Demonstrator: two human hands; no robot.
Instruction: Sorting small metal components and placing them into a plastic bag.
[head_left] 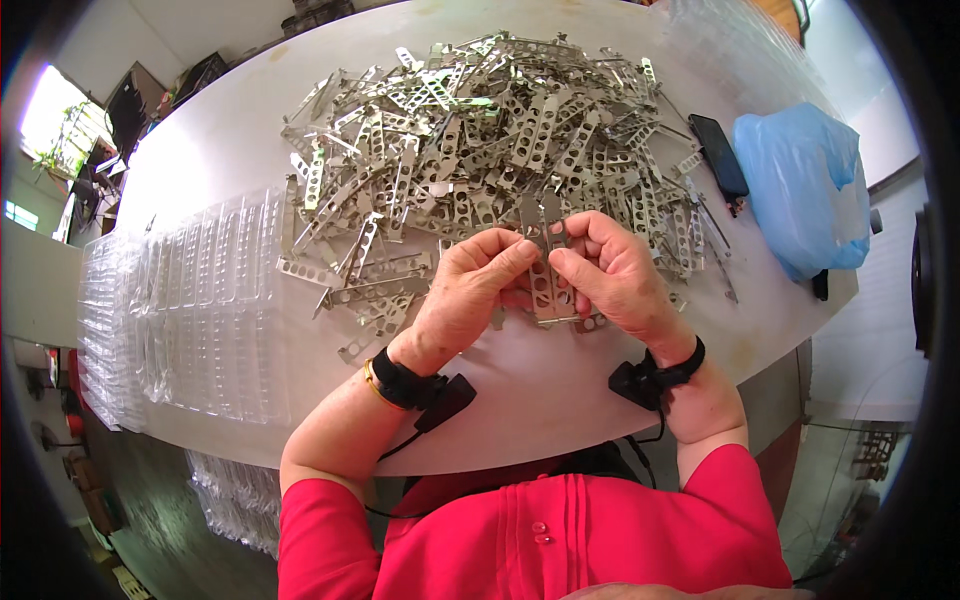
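- Left hand (470, 272) and right hand (612, 277) pinch perforated metal strips (541, 285) between fingertips;
- step, seemingly: aligning or checking;
- next move likely wants steady, light pressure.

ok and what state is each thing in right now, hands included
left hand: closed, pinching the held metal strips
right hand: closed, pinching them from the other side
held metal strips: side by side between the hands
metal strip pile: loose, heaped, overlapping
clear plastic trays: stacked
black phone: lying down, upper side dark
blue plastic bag: crumpled, bulging
black wrist straps: fastened round both wrists
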